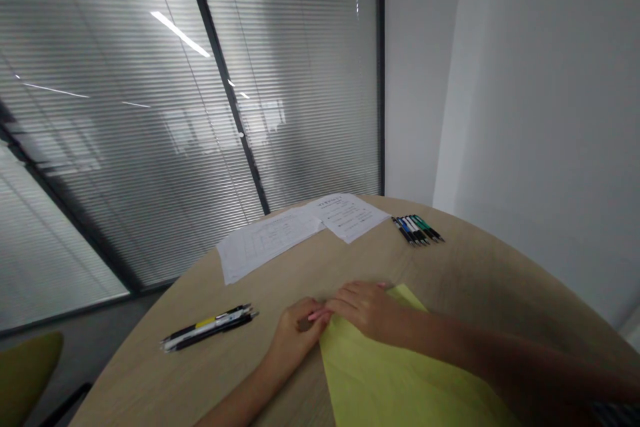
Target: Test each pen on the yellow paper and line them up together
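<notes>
Nothing can be read with certainty: the two white paper sheets [347, 217] on the surface [450, 273] carry printed lines, and the left-hand one, a ruled form [265, 245], has a grid of small entries, all too small to make out. The barrels of the pens [417, 229] by the sheets and the pens [210, 327] nearer the camera show no legible lettering, and none can be read on the yellow paper sheet [395, 373].
</notes>
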Motion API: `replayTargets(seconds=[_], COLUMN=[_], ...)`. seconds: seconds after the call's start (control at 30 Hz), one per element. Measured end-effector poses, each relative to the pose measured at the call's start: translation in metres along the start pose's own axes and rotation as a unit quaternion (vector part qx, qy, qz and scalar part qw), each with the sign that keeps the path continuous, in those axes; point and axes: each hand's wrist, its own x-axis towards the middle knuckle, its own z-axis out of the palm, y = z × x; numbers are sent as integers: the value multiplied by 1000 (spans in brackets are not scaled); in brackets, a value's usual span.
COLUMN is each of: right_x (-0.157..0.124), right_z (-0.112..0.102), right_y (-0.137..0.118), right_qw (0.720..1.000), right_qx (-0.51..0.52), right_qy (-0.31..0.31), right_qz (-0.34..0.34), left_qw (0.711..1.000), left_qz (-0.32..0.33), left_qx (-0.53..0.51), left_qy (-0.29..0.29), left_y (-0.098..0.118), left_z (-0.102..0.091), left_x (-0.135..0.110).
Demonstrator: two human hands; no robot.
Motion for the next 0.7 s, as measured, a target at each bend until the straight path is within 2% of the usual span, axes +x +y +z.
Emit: replayTargets(seconds=[0.1,0.17,0.23,0.3,0.37,0.47,0.5,0.57,0.7], right_x=[-4,-4,-3,-1,-1,-3,-5,-8,-11], right_z=[-7,-14,-20,-27,-34,-47,-50,-56,-60], right_y=[16,31,48,64,77,88,90,93,94], right_qw=[993,966,902,808,710,587,557,515,469], right_qx=[91,202,337,470,576,687,712,748,784], right_qy=[5,32,67,116,158,152,138,110,93], right_qz=[77,159,260,336,374,401,404,404,397], left_qw=[999,995,986,976,965,952,948,944,941], left_qz=[22,37,41,44,48,36,33,32,30], left_qx=[31,92,158,205,242,281,289,299,308], left_qy=[-19,-28,-41,-62,-87,-120,-127,-135,-138], left_y=[-2,-9,-18,-28,-36,-42,-42,-42,-41], left_z=[-6,-8,-9,-8,-8,-7,-7,-7,-6], left_x=[2,2,2,1,0,-2,-2,-2,-2])
